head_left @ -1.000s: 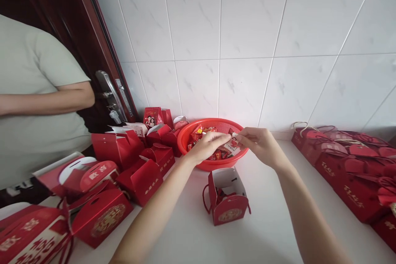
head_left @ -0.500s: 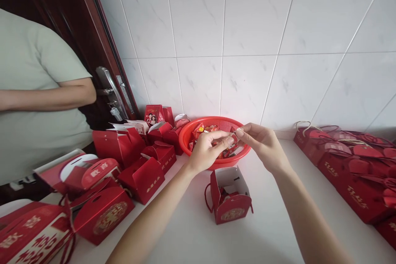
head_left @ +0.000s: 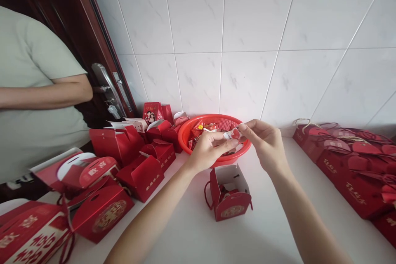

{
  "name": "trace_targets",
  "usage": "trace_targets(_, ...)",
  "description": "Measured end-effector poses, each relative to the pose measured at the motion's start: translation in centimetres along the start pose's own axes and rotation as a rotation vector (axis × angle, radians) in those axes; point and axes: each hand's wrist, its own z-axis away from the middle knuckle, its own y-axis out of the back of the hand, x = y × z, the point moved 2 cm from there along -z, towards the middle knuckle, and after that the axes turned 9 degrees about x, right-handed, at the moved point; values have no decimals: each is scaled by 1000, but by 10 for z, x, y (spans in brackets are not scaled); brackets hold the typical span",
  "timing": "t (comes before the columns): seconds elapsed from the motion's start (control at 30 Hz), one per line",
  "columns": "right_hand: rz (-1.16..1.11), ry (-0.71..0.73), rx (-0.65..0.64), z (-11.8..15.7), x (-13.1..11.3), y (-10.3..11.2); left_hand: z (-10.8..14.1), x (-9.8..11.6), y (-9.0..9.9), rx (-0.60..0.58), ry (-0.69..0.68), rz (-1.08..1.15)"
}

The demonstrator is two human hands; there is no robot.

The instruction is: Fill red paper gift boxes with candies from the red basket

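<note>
Between my two hands is a small red-and-white wrapped candy [head_left: 232,134], held over a red plastic basket [head_left: 185,134]. My left hand [head_left: 208,148] pinches its left side with thumb and fingers. The fingertips of my right hand [head_left: 262,138] close on its upper right end. Inside the basket lie several wrapped candies [head_left: 199,127], partly hidden behind my hands. Below my hands an open red gift box [head_left: 233,206] with a cord handle stands on the white table [head_left: 198,231], some red-wrapped pieces [head_left: 229,189] showing inside.
Several open red gift boxes [head_left: 140,177] crowd the table's left side. Along the right stand rows of closed red boxes [head_left: 340,173] with cord handles. A tiled wall [head_left: 247,29] rises behind the basket. Another person [head_left: 37,90] stands at the left by a dark door [head_left: 55,4].
The candy between my hands has turned so that its red-and-white face shows more plainly. My hands stay over the basket, and the view has shifted slightly.
</note>
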Motion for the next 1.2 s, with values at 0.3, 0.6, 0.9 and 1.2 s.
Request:
trace_targets(0.3, -200, -147, -163, -3, 5, 4, 2, 10, 1, 26, -88, 7)
trace_targets(0.6, -263, -170, -198, -3, 2, 5, 0, 9, 4, 11, -74, 29)
trace_targets(0.9, -133, -61, -186, -3, 1, 6, 0, 10, 8, 85, -126, -41)
trace_targets(1.2, -95, 18, -171, 1, -4, 1, 5, 19, 11, 58, -257, -280)
